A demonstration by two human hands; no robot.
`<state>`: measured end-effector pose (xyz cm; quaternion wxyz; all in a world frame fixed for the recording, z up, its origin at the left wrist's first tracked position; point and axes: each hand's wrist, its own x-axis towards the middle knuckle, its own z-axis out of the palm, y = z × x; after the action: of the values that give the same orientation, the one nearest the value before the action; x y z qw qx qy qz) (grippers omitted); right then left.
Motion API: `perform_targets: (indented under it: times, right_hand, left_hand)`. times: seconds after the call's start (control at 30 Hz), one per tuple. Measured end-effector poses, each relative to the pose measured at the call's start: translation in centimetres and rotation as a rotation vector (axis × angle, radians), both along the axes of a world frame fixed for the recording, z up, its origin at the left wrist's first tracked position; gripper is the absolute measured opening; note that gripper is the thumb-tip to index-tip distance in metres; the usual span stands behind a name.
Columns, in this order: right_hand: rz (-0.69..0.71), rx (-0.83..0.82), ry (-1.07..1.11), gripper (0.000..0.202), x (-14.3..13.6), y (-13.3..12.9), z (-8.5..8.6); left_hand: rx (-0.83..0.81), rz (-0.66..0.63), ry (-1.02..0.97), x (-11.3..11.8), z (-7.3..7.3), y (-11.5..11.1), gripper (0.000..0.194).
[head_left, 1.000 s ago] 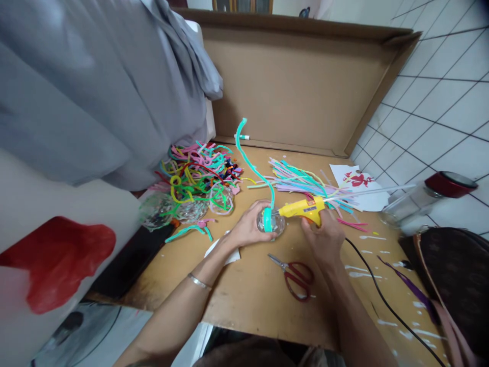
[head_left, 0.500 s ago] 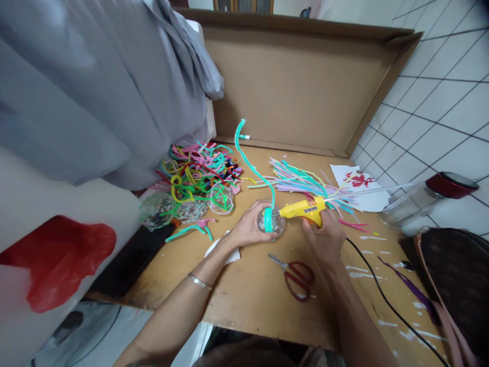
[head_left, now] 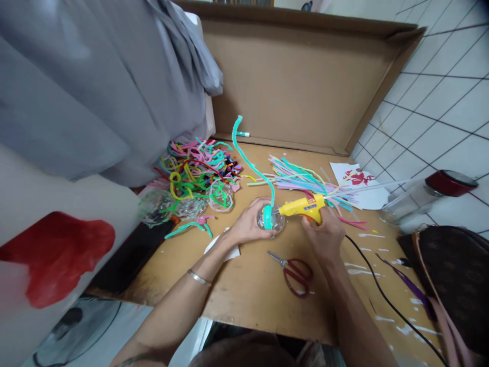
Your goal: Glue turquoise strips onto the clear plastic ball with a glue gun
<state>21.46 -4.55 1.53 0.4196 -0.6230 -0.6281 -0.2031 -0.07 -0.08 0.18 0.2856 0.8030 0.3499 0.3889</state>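
Observation:
My left hand (head_left: 250,223) is wrapped round a clear, rounded plastic container (head_left: 279,224). A turquoise pipe cleaner (head_left: 249,162) lies across the container as a band, and its free end rises in a curve toward the back. My right hand (head_left: 324,229) grips a yellow hot glue gun (head_left: 303,206) by its handle. The gun's nozzle is at the container, beside the turquoise band; whether it touches I cannot tell. A clear glue stick sticks out of the gun's rear. Below the hands lie scissors (head_left: 296,275) with red handles.
Tangled coloured pipe cleaners (head_left: 202,168) pile up at the left, and straight ones (head_left: 301,176) lie behind the gun. A bottle with a red lid (head_left: 414,199) and a dark brown bag (head_left: 443,275) stand right. The gun's black cord (head_left: 382,293) crosses the table. A cardboard panel (head_left: 305,86) rises behind.
The view has shifted very slightly. Both hands keep their hold, and the glue gun's nozzle stays at the container beside the turquoise band.

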Motion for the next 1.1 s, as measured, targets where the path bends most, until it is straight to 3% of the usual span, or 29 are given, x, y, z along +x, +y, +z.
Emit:
perform_targets:
  times: [1.1]
  right_hand:
    - [0.035, -0.006, 0.006, 0.009, -0.02, -0.08, 0.15]
  left_hand:
    - [-0.007, 0.013, 0.004, 0.08, -0.27, -0.03, 0.073]
